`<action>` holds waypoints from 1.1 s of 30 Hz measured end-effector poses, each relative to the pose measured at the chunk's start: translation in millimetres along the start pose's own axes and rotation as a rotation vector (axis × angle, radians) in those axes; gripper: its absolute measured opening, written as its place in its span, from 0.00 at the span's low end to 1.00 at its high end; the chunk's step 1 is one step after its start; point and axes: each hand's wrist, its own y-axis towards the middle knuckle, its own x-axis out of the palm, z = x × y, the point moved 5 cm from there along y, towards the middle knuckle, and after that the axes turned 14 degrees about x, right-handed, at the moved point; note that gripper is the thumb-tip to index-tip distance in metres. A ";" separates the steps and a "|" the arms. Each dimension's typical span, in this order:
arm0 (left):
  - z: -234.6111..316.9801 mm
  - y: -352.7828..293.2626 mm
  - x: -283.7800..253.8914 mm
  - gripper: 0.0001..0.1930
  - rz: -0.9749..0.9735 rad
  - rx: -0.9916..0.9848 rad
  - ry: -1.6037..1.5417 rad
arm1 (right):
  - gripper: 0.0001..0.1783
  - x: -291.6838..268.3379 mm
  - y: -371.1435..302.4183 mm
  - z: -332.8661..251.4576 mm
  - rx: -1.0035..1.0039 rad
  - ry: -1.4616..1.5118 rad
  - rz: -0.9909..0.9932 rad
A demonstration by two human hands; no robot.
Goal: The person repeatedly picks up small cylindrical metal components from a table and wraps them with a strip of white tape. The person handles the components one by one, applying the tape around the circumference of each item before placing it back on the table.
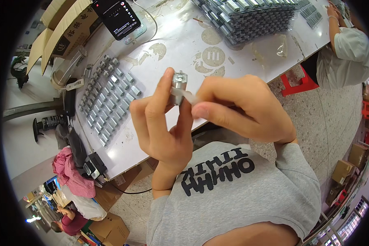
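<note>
My left hand (162,127) is closed around a small silver electric motor (179,78), held upright between its fingers above the table's front edge. A whitish, translucent strip (188,96) lies across the motor's side and stretches toward my right hand (246,108). The thumb and index finger of that hand pinch the strip's free end, which is blurred. Left of my hands, rows of similar silver motors (110,96) lie spread in a slanted block on the white table (151,69).
Stacked trays of motors (254,24) stand at the back. A phone (117,18) with a cable and an open cardboard box (69,30) are at the far left. A co-worker (348,57) sits at the right near a red stool (297,82). Pink checked cloth (71,172) hangs at left.
</note>
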 end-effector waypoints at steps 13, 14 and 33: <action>-2.4 9.8 -5.7 0.22 -0.169 0.017 -0.069 | 0.08 0.8 -1.8 16.5 0.291 0.332 -0.015; -2.3 9.1 -4.3 0.21 -0.157 -0.005 -0.136 | 0.07 1.9 -0.7 16.0 0.284 0.366 -0.022; -5.9 15.6 1.5 0.24 -0.136 -0.011 -0.425 | 0.05 -8.8 -5.6 18.4 0.174 0.421 -0.109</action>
